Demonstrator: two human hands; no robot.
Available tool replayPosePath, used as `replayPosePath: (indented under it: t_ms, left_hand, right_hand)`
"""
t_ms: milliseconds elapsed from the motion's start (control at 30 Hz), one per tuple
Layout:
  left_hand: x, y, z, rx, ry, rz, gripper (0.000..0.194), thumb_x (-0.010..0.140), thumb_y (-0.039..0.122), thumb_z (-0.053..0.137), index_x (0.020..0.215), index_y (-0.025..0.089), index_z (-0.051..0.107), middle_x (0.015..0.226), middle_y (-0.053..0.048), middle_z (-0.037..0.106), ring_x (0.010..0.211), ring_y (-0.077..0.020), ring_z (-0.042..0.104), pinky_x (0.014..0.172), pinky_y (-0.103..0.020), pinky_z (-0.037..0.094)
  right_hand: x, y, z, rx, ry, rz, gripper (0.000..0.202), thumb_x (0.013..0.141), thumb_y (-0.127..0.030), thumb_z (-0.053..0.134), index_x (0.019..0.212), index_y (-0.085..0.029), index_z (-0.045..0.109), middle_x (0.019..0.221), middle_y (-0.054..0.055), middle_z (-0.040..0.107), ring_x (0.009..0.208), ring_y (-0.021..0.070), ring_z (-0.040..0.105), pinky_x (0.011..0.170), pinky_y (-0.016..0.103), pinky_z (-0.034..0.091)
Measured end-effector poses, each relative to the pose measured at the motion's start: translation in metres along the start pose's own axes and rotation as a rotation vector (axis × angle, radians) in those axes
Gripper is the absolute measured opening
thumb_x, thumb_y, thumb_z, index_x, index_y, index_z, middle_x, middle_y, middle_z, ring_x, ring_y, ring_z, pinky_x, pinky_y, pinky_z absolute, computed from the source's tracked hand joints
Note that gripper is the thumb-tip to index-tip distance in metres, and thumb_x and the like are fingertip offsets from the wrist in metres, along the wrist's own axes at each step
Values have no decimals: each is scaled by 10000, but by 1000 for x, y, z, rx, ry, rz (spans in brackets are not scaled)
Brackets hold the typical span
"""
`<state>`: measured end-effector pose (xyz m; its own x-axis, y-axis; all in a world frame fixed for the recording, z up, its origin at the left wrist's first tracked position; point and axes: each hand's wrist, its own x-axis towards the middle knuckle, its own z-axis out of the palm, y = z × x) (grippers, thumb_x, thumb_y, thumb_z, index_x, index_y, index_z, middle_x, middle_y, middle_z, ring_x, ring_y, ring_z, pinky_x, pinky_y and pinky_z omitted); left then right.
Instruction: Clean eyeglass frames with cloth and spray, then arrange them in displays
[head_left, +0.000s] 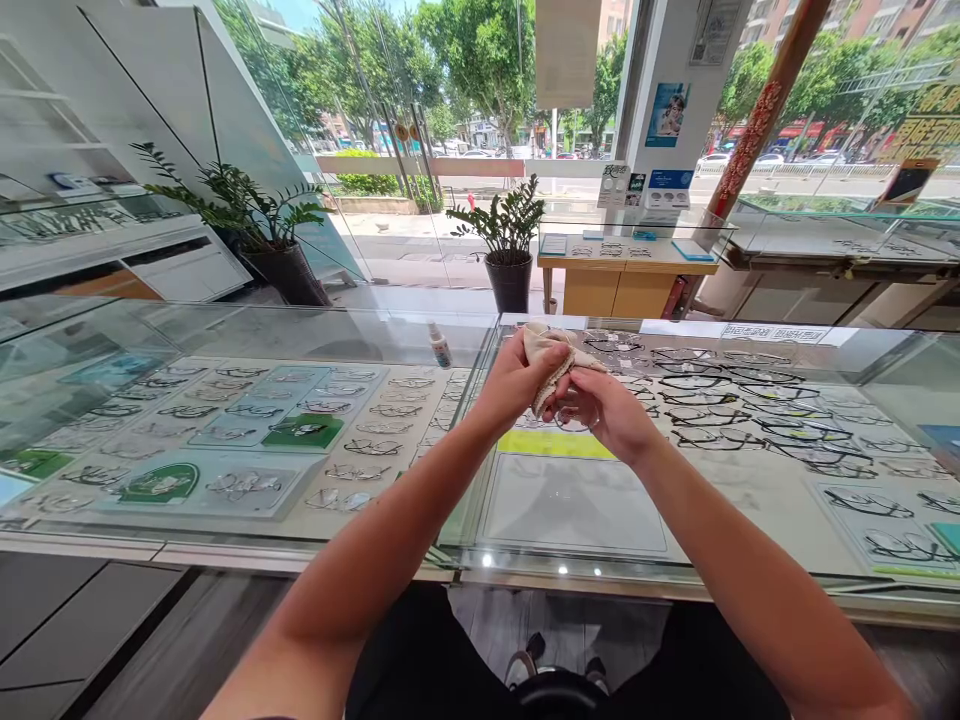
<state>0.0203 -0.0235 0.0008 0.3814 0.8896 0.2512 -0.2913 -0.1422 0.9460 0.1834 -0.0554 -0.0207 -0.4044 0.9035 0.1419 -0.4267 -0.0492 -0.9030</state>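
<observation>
In the head view, our left hand (pixel 525 375) is curled up, pinching a crumpled pale cloth (pixel 541 343) between its thumb and fingers. Our right hand (pixel 613 408) is bent in close beside it, with its thumb by the bottom of the cloth. Its fingers seem to pinch a pair of clear glasses (pixel 579 410), but they are small and partly hidden, so we cannot tell just how they are gripped. The cloth and the clear glasses are between our two hands, over the left part of the right glass case (pixel 559 548), nearer its far edge than its near edge.

Below our hands we see a yellow strip (pixel 555 443), and then a flat pale board (pixel 577 500) by the near edge of that case. Rows of dark glasses (pixel 720 440) fill the middle and go toward its right edge.

A little spray bottle (pixel 439 348) stands near the far right corner of the left glass case (pixel 247 542). More glasses (pixel 375 447) lie in rows there, and one green card (pixel 304 430) is near the middle. Past the far edges we see a potted plant (pixel 510 285).
</observation>
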Motion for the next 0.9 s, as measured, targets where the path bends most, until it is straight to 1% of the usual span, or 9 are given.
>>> replayPosePath:
  t_ms: [233,300,400,467,567,667,767,833,900]
  left_hand:
    - [1,-3,-3,-33,-83,0,632,910,616,845,1278,211,528,650,66,633,437,-118,552,386,-224,448]
    - [2,1,-5,-43,-136,12,590,903,569,867,1248,204,557,677,54,649,456,-116,566,408,-232,467]
    - [2,7,-7,-15,-183,-3,497,863,513,912,1095,186,618,666,30,669,444,-117,575,422,-246,480]
    - [1,9,-7,8,-168,-16,458,842,499,928,1001,182,639,643,17,674,431,-124,573,415,-257,485]
    - [-1,5,-4,25,-86,13,439,853,520,914,1003,184,674,590,28,651,385,-126,534,370,-256,436]
    - [-1,-3,0,69,29,93,432,916,596,835,953,188,697,512,45,593,356,-112,481,362,-245,383]
    - [2,-8,-3,124,125,146,526,957,689,743,820,186,678,484,32,569,377,-112,488,382,-244,379]
    - [6,-7,-9,126,94,136,580,950,737,719,786,184,660,527,10,610,410,-123,530,402,-252,408]
    - [9,-2,-16,104,-26,94,589,941,751,718,815,179,665,589,-16,664,454,-146,590,438,-271,470]
  right_hand:
    - [2,0,-1,46,42,19,358,859,-539,837,802,-197,745,835,39,776,774,205,771,684,289,516]
    - [2,-2,-1,58,51,15,362,835,-537,859,795,-195,747,840,36,775,767,203,772,672,285,510]
    - [2,-1,-2,57,46,22,370,829,-540,865,789,-193,743,841,35,767,761,207,774,677,294,518]
    - [3,1,-2,44,50,24,367,841,-542,859,802,-198,739,830,30,752,760,209,772,678,302,519]
    - [3,6,-2,20,63,6,355,859,-538,851,832,-203,737,849,24,737,763,203,765,681,306,512]
    - [2,10,1,9,46,13,337,872,-526,842,850,-204,744,876,21,733,769,190,754,678,297,488]
    - [0,9,4,-10,32,23,337,893,-521,822,834,-197,753,849,18,721,771,185,754,699,296,479]
    - [-1,4,3,-26,47,18,333,891,-516,823,826,-197,753,830,21,728,780,197,764,716,305,485]
    - [-2,-2,1,-33,54,13,332,887,-512,827,818,-198,746,830,33,747,789,211,765,741,324,508]
